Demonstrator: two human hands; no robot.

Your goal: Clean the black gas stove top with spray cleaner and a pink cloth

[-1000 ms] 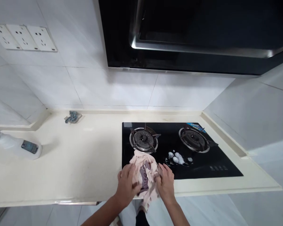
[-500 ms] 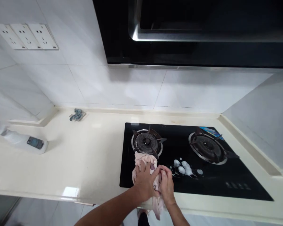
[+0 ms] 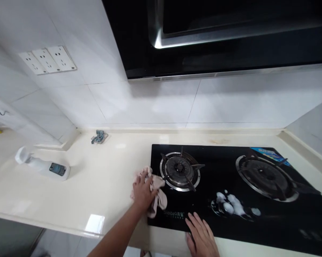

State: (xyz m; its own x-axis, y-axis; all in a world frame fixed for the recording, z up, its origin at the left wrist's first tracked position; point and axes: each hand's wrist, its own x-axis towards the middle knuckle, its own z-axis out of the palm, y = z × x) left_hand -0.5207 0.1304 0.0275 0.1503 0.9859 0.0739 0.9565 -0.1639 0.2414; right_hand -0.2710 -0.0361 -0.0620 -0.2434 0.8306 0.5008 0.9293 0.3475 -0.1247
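Note:
My left hand (image 3: 143,192) presses a bunched pale pink cloth (image 3: 158,200) against the counter, its fingers bent over the fabric. The cloth straddles the left edge of the black glass gas stove (image 3: 210,164), beside the left burner (image 3: 179,167). Over at the stove's front edge, my right hand (image 3: 201,235) is open, fingers stretched and resting near the glass, holding nothing. White foam (image 3: 232,205) sits in a patch on the glass, between the two burners and toward the front. The right burner (image 3: 266,176) stands beyond it.
A white spray bottle (image 3: 46,167) lies on the cream counter (image 3: 109,178) at left. Near the wall is a small grey-blue crumpled item (image 3: 99,136). A black range hood (image 3: 219,39) overhangs the stove. A blue sticker (image 3: 269,155) marks the stove's back right.
My left hand has moved left with the cloth, from the stove glass to its left edge and the counter. My right hand has let go of the cloth. The view has shifted.

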